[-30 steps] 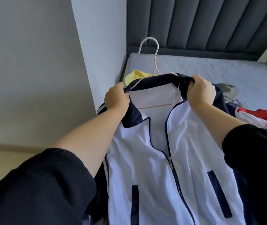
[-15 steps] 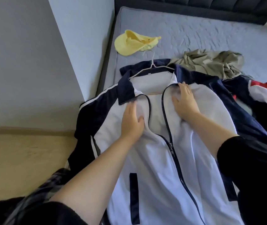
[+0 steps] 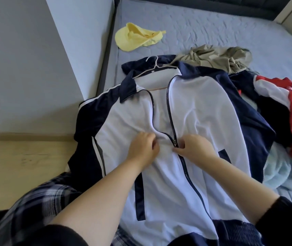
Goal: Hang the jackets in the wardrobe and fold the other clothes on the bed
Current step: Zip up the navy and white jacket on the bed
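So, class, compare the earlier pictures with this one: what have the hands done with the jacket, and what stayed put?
The left hand and right hand let go of the collar, laid the jacket flat on the bed and slid down its front. The right now pinches the zip; the left grips fabric beside it. The hanger stayed inside.

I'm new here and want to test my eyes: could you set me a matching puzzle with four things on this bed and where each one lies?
1 cap
2 hanger
3 khaki garment
4 zip slider

A at the fingertips of the right hand
B inside the neck of the jacket
C alone near the wall
D crumpled beyond the jacket

Pairs: 1-C, 2-B, 3-D, 4-A.
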`<move>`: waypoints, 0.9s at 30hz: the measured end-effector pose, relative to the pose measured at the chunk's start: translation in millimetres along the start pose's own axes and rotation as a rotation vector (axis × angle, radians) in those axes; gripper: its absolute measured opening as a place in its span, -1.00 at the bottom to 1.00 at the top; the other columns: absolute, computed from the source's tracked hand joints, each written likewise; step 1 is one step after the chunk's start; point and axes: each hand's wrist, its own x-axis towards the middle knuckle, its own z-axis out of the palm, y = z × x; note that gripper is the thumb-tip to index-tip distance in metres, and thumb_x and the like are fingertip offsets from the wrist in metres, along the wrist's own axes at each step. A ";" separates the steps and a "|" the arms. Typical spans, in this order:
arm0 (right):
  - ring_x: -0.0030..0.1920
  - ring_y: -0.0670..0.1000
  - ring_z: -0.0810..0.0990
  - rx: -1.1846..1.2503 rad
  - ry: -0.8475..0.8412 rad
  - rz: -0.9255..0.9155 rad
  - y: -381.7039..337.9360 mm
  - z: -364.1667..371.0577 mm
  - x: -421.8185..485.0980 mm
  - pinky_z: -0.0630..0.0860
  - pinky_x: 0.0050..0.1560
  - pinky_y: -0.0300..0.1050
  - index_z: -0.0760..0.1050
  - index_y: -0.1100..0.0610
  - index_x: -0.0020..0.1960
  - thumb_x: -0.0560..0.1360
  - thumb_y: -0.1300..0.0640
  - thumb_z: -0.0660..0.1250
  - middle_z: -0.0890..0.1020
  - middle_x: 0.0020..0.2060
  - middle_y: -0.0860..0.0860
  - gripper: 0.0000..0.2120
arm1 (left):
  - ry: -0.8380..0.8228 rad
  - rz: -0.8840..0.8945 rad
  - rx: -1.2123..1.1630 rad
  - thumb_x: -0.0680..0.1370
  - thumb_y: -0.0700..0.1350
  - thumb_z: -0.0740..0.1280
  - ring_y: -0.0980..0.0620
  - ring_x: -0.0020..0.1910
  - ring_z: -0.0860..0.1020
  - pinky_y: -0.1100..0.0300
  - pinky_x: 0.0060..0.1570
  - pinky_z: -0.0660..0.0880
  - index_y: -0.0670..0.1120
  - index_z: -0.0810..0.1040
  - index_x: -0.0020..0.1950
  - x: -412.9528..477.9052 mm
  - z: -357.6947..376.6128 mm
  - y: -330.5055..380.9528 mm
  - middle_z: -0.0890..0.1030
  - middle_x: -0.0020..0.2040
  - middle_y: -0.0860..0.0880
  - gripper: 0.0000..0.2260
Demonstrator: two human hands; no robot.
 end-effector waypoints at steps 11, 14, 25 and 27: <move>-0.59 0.00 0.38 0.944 -0.230 0.258 -11.6 -4.5 -4.6 0.31 -0.57 -0.26 0.49 0.22 -0.37 0.47 0.31 0.23 0.50 -0.57 0.07 -0.76 | -0.308 -0.123 0.011 0.44 0.22 0.35 -0.01 0.02 0.37 0.18 -0.02 0.27 -0.02 0.33 -0.18 -15.1 25.2 -2.5 0.43 -0.07 0.04 -0.65; -0.63 -0.05 0.33 1.233 -0.320 0.398 -11.8 -14.8 -1.9 0.28 -0.59 -0.32 0.46 0.21 -0.33 0.52 0.28 0.22 0.47 -0.57 0.07 -0.75 | -0.291 -0.151 0.029 0.41 0.19 0.37 -0.09 0.17 0.37 0.10 0.12 0.33 -0.07 0.43 0.07 -17.5 32.8 -1.5 0.47 0.13 -0.04 -0.59; -0.67 -0.09 0.26 1.055 -0.292 0.464 -43.7 -34.3 25.9 0.23 -0.58 -0.37 0.44 0.20 -0.32 0.54 0.29 0.18 0.42 -0.61 0.01 -0.75 | -0.293 -0.096 0.180 0.46 0.14 0.38 -0.17 0.23 0.38 0.03 0.18 0.35 -0.10 0.36 0.31 -14.9 41.3 -7.3 0.45 0.24 -0.14 -0.47; -0.66 -0.07 0.26 0.952 -0.267 0.443 -51.0 -34.5 29.7 0.22 -0.56 -0.35 0.45 0.20 -0.32 0.51 0.30 0.19 0.42 -0.59 0.03 -0.76 | -0.283 -0.087 0.154 0.46 0.13 0.38 -0.16 0.23 0.39 0.05 0.16 0.34 -0.09 0.38 0.31 -15.1 40.5 -8.3 0.46 0.22 -0.13 -0.48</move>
